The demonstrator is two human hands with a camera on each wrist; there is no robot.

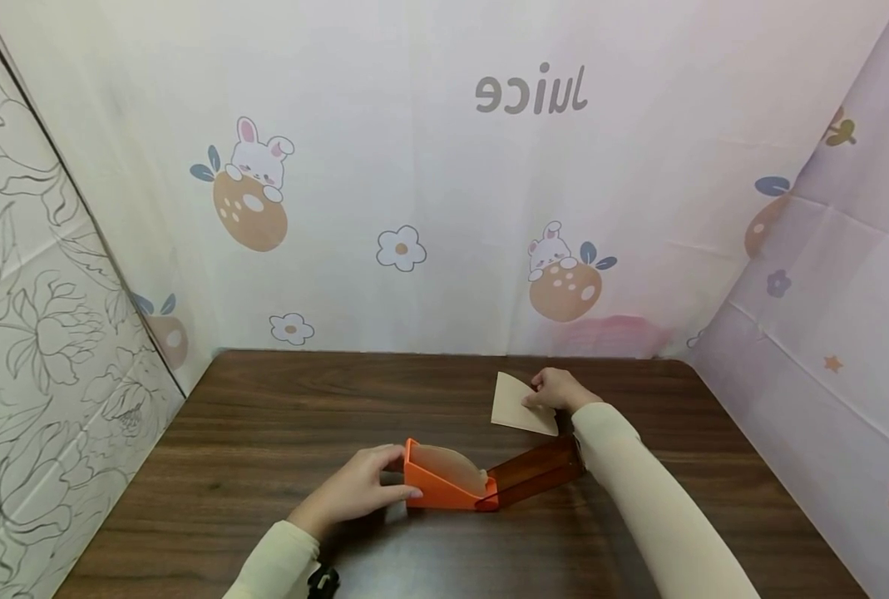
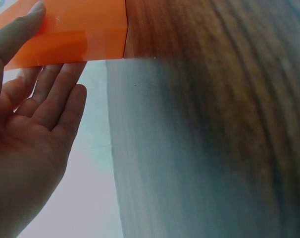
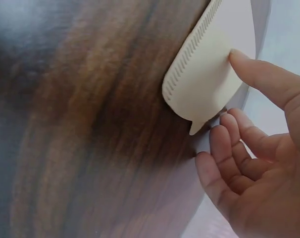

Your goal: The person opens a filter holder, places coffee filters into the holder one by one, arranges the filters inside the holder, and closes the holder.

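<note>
An orange coffee filter holder (image 1: 440,491) stands on the table, with tan paper filters (image 1: 450,464) inside it. Its see-through brown lid (image 1: 535,472) is swung open to the right. My left hand (image 1: 358,487) grips the holder's left end, thumb on the near side and fingers at the back; the left wrist view shows the thumb on the orange wall (image 2: 85,29). Farther back, my right hand (image 1: 561,389) holds a tan paper coffee filter (image 1: 517,403) by its right side. In the right wrist view the thumb presses the filter's face (image 3: 204,74), and its crimped edge and small tab show.
The dark wood-grain table (image 1: 264,424) ends at a back edge against a printed curtain (image 1: 414,166). More curtains hang at the left and right. The lid lies just in front of the right forearm's sleeve (image 1: 639,482).
</note>
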